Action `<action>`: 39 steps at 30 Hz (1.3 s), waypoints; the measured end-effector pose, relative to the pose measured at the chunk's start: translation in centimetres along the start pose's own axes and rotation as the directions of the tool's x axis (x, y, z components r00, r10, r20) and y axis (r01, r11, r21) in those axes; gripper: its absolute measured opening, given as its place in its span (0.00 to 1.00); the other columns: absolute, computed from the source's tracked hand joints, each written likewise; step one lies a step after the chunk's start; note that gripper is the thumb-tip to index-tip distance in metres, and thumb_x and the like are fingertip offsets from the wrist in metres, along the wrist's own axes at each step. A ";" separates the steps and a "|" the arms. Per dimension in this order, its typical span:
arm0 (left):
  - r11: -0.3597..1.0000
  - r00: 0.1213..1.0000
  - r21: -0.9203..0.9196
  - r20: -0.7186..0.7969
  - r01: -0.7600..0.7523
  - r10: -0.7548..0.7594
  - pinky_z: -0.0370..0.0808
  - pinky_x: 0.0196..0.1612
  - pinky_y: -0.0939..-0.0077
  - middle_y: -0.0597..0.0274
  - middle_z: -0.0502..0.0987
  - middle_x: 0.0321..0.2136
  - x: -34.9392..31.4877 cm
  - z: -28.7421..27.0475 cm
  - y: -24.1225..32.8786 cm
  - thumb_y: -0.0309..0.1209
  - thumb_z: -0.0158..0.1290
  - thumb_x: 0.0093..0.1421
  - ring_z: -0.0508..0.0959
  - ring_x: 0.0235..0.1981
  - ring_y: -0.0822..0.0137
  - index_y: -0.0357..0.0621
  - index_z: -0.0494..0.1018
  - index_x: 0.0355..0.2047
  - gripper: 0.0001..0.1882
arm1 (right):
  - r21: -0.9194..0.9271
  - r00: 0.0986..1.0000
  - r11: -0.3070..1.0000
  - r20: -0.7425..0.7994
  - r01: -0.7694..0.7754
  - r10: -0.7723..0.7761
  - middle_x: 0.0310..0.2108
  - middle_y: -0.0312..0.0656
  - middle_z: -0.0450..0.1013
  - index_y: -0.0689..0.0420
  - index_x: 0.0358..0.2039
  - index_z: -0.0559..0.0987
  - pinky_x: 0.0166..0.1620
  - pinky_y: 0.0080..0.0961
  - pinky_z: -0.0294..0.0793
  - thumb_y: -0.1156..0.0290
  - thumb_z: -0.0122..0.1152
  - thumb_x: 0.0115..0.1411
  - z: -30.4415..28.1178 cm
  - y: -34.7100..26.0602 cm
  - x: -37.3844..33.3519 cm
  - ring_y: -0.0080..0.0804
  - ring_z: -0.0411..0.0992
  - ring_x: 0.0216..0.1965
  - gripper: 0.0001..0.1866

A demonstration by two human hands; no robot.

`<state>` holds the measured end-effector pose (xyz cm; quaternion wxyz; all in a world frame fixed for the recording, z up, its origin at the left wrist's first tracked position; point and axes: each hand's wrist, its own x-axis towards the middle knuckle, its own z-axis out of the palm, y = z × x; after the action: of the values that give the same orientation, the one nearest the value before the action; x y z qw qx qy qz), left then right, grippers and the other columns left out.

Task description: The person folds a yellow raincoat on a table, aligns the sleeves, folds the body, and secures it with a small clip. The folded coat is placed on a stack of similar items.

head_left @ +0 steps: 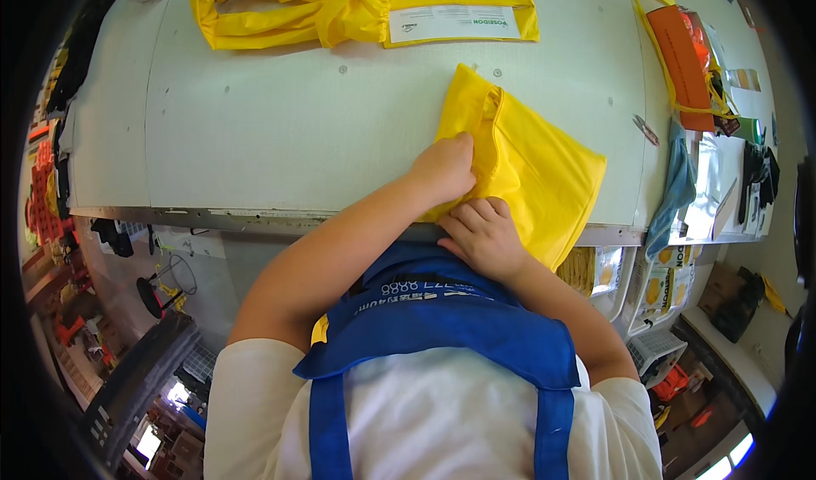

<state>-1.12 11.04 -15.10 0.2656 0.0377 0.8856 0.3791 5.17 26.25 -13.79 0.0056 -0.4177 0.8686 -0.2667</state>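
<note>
Pale surface (280, 131) carries a folded yellow fabric piece (531, 170) overhanging its near edge; left hand (444, 171) and right hand (483, 235) pinch its hem with pressed-together fingers, so it may slide off.

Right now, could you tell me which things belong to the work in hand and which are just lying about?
In hand:
folded yellow cover
left hand
right hand

Lying about:
yellow heap with a white label
orange pouch
blue cloth
small scissors
</note>
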 end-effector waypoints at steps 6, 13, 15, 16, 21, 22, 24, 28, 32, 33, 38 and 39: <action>0.999 0.999 0.031 -0.023 -0.028 0.028 0.73 0.38 0.56 0.39 0.76 0.29 0.2 0.0 -0.3 0.28 0.53 0.49 0.76 0.34 0.43 0.33 0.68 0.33 0.12 | -0.174 1.000 0.985 -0.011 0.012 -0.014 0.28 0.33 0.67 0.50 0.28 0.74 0.40 0.25 0.62 0.68 0.55 0.47 2.0 -1.1 0.4 0.30 0.66 0.34 0.06; 0.998 0.998 -0.004 -0.037 -0.056 0.056 0.72 0.35 0.59 0.44 0.76 0.28 -0.2 -0.1 -0.9 0.28 0.54 0.50 0.76 0.32 0.45 0.37 0.68 0.32 0.11 | -0.104 0.999 0.994 -0.016 -0.034 0.032 0.25 0.35 0.68 0.52 0.25 0.73 0.38 0.28 0.63 0.68 0.56 0.49 1.5 -1.4 0.1 0.31 0.67 0.32 0.03; 0.997 0.995 -0.024 -0.056 -0.078 0.077 0.72 0.34 0.60 0.45 0.76 0.28 -0.5 -0.4 -1.1 0.28 0.55 0.50 0.76 0.32 0.46 0.38 0.68 0.33 0.11 | -0.124 0.998 0.990 -0.027 -0.068 0.065 0.26 0.36 0.68 0.53 0.25 0.73 0.39 0.29 0.63 0.68 0.57 0.50 1.1 -1.5 0.4 0.32 0.67 0.33 0.04; 0.995 0.994 -0.043 -0.067 -0.095 0.092 0.72 0.34 0.60 0.46 0.76 0.27 -1.0 -0.6 -1.1 0.27 0.55 0.50 0.76 0.31 0.47 0.38 0.68 0.33 0.11 | -0.133 0.996 0.988 -0.033 -0.083 0.079 0.26 0.36 0.68 0.53 0.25 0.72 0.39 0.30 0.63 0.68 0.57 0.50 0.8 -1.5 0.7 0.32 0.67 0.33 0.04; 0.941 0.818 -0.005 -0.495 -0.339 0.292 0.73 0.29 0.67 0.54 0.75 0.22 -8.2 -1.3 -0.3 0.28 0.56 0.51 0.76 0.26 0.56 0.41 0.70 0.28 0.07 | -0.143 0.967 0.982 -0.238 -0.122 0.085 0.28 0.40 0.69 0.56 0.27 0.71 0.41 0.33 0.62 0.68 0.58 0.50 -2.1 -1.1 3.3 0.37 0.68 0.36 0.07; 0.948 0.824 -0.016 -0.498 -0.318 0.269 0.72 0.27 0.68 0.57 0.74 0.20 -9.8 -0.4 -0.7 0.28 0.57 0.51 0.76 0.24 0.58 0.41 0.70 0.25 0.06 | -0.124 0.962 0.984 -0.256 -0.126 0.091 0.29 0.41 0.69 0.56 0.27 0.70 0.41 0.33 0.62 0.68 0.59 0.51 -2.1 -1.3 3.5 0.38 0.68 0.37 0.08; 0.942 0.797 0.072 -0.514 -0.328 0.317 0.72 0.25 0.67 0.57 0.73 0.19 -9.8 0.8 -1.1 0.28 0.58 0.50 0.75 0.21 0.57 0.42 0.71 0.22 0.07 | -0.121 0.975 0.985 -0.201 -0.120 0.094 0.30 0.42 0.69 0.56 0.28 0.71 0.42 0.34 0.62 0.69 0.58 0.51 -1.8 -1.8 3.8 0.39 0.68 0.38 0.07; 0.942 0.792 0.090 -0.520 -0.322 0.320 0.72 0.25 0.65 0.55 0.75 0.20 -8.2 2.2 -2.4 0.29 0.58 0.49 0.76 0.21 0.54 0.41 0.72 0.23 0.07 | -0.106 0.977 0.988 -0.192 -0.109 0.087 0.31 0.44 0.70 0.57 0.29 0.71 0.44 0.36 0.61 0.70 0.57 0.52 -0.9 -1.6 3.9 0.41 0.67 0.40 0.07; 0.980 0.922 -0.062 -0.354 -0.191 0.157 0.72 0.26 0.63 0.53 0.76 0.21 -8.7 2.1 -2.4 0.29 0.58 0.50 0.76 0.23 0.53 0.40 0.72 0.23 0.07 | -0.226 0.958 0.947 -0.230 -0.226 0.173 0.33 0.45 0.70 0.58 0.29 0.70 0.45 0.39 0.60 0.69 0.56 0.54 -0.9 1.5 5.4 0.43 0.66 0.42 0.07; 0.980 0.929 -0.060 -0.334 -0.190 0.160 0.72 0.26 0.63 0.53 0.76 0.21 -8.8 2.2 -2.7 0.29 0.58 0.50 0.76 0.23 0.53 0.40 0.72 0.23 0.07 | -0.240 0.954 0.939 -0.231 -0.248 0.193 0.33 0.45 0.70 0.58 0.29 0.70 0.46 0.39 0.59 0.69 0.56 0.54 -0.8 2.4 6.0 0.43 0.66 0.43 0.07; 0.980 0.953 -0.105 -0.271 -0.170 0.136 0.72 0.26 0.64 0.53 0.76 0.21 -9.0 1.6 -4.0 0.30 0.58 0.50 0.77 0.23 0.53 0.41 0.72 0.23 0.07 | -0.226 0.952 0.934 -0.197 -0.276 0.234 0.32 0.43 0.70 0.56 0.29 0.71 0.47 0.39 0.58 0.68 0.57 0.54 -0.3 3.5 8.9 0.42 0.65 0.45 0.07; 0.979 0.962 -0.125 -0.241 -0.163 0.129 0.72 0.26 0.63 0.53 0.76 0.21 -9.3 1.3 -4.0 0.30 0.58 0.51 0.76 0.23 0.53 0.41 0.72 0.23 0.07 | -0.217 0.951 0.939 -0.219 -0.266 0.218 0.32 0.43 0.70 0.56 0.29 0.71 0.47 0.39 0.58 0.68 0.57 0.54 -0.3 3.2 8.9 0.42 0.65 0.45 0.07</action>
<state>7.98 6.50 -14.52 0.1336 0.0393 0.8756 0.4625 -3.03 21.53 -13.15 -0.0964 -0.2771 0.9361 -0.1939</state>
